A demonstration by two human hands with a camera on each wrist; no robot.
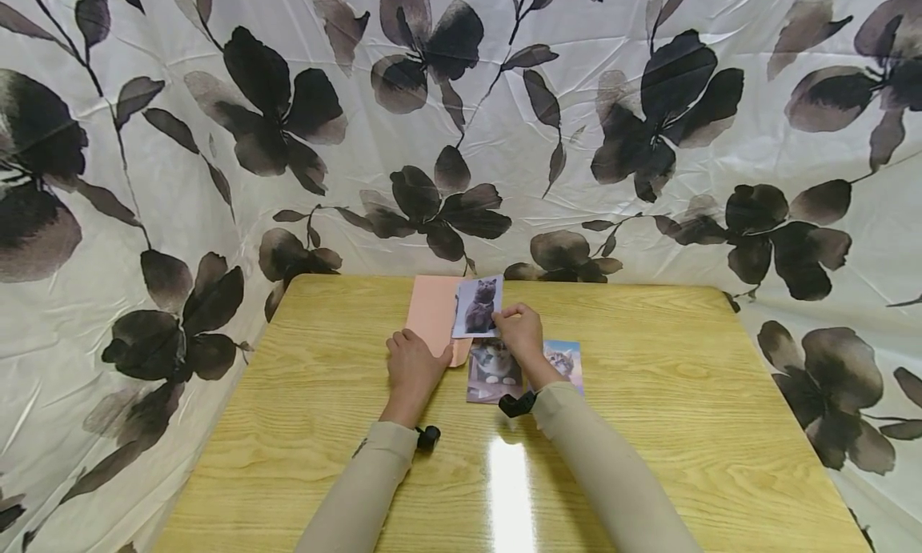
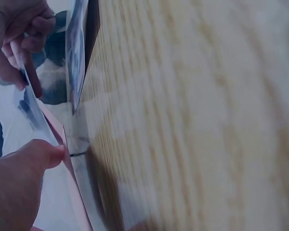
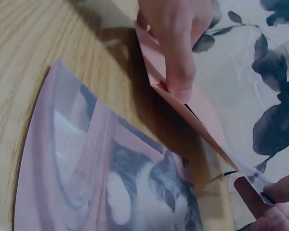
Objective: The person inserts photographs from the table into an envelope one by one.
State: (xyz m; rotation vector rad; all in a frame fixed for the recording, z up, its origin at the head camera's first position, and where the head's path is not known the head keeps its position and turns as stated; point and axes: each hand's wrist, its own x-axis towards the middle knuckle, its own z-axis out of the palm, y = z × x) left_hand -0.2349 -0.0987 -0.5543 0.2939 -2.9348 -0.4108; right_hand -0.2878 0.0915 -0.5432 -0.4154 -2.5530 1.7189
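My left hand (image 1: 415, 369) grips a pink envelope (image 1: 432, 301) near its lower end, the thumb pressing at the envelope's open edge in the right wrist view. My right hand (image 1: 522, 334) pinches a photo card of a dark grey cat (image 1: 481, 306) by its lower right side. The card's left edge meets the envelope's opening, with most of its picture outside. Below it on the table lies a card of a grey-and-white cat (image 3: 149, 187), its top partly covered in the head view. A blue kitten card (image 1: 565, 357) lies partly hidden behind the right wrist.
A wood-grain table (image 1: 302, 457) carries everything, with a bright light reflection near its front. White cloth with dark flowers (image 1: 432, 121) hangs behind and at both sides. Dark straps with small devices sit on both wrists.
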